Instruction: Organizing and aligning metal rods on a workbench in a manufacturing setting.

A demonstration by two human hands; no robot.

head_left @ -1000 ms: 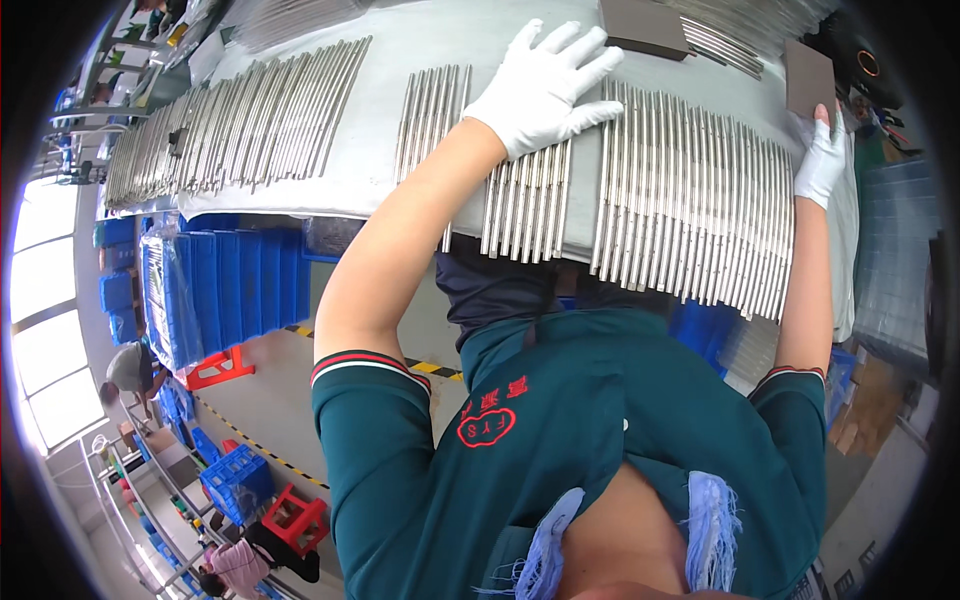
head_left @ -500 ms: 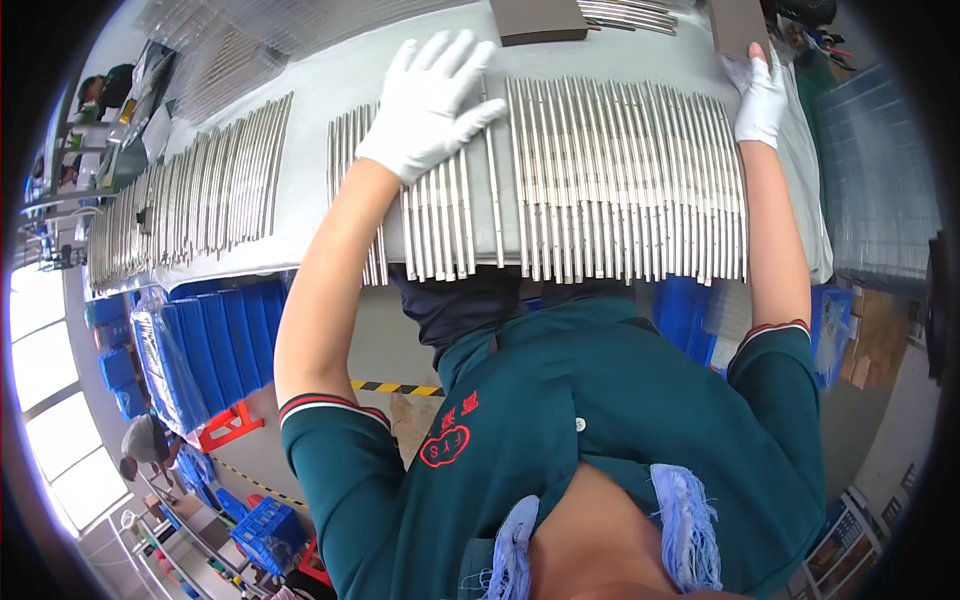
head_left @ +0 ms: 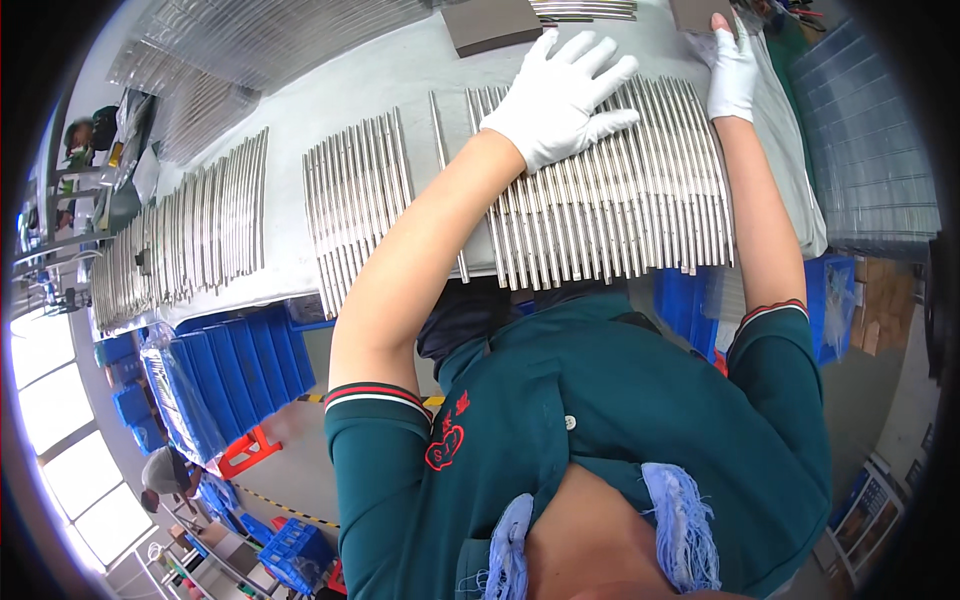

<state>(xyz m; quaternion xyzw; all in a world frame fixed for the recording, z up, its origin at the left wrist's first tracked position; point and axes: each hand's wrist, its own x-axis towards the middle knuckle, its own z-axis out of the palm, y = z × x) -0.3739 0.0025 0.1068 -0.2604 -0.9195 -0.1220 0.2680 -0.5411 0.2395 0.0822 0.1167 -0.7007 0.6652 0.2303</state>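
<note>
My left hand (head_left: 565, 105), in a white glove, is spread flat over the right-hand row of thin silver metal rods (head_left: 620, 225). Its palm covers the upper part of several of them, and it holds none. To the left of it a single rod (head_left: 438, 130) lies apart, partly under my forearm. Beyond that lies a middle row of rods (head_left: 345, 190). At the far right, my gloved right hand (head_left: 733, 75) grips the edge of a grey-brown rectangular block (head_left: 697, 14), one bare fingertip against it. The picture's edge cuts off part of the block.
A second grey-brown block (head_left: 492, 27) lies at the back, beside more rods (head_left: 590, 10). Another row of rods (head_left: 190, 220) is at the left. Clear plastic trays (head_left: 250, 45) are stacked at the far left. Blue bins (head_left: 240, 370) stand below the pale table (head_left: 285, 140).
My left hand has moved right, from over the middle row and the single rod onto the right-hand row. My right hand stays at the block. The whole view has shifted a little.
</note>
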